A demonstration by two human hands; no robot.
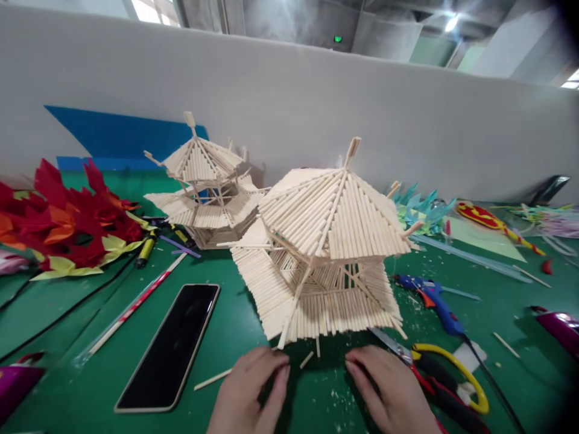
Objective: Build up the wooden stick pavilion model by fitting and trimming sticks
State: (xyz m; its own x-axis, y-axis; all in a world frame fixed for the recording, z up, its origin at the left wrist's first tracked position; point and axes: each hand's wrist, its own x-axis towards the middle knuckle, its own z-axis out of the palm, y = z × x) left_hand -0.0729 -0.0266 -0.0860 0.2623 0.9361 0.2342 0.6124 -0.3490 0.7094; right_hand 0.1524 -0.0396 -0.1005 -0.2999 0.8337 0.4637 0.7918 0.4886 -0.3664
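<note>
A pavilion model made of pale wooden sticks (335,223) stands in front of me, with a pointed upper roof and a wide lower roof. My left hand (253,389) rests near its front left edge, fingers curled and the thumb close to the index finger. Level with it on the right is my right hand (389,386), curled in the same way beside the scissors (391,346). I see nothing held in either hand. Between the hands lies a short stick piece (306,360). A longer thin stick (212,380) runs to the left hand, which hides its end.
Behind stands a second stick pavilion (203,193). A phone (169,349) lies left. To the right are a blue glue gun (434,298) with its cable and yellow-handled pliers (473,377). Red paper foliage (67,223) fills the far left; a grey partition (289,102) rises behind.
</note>
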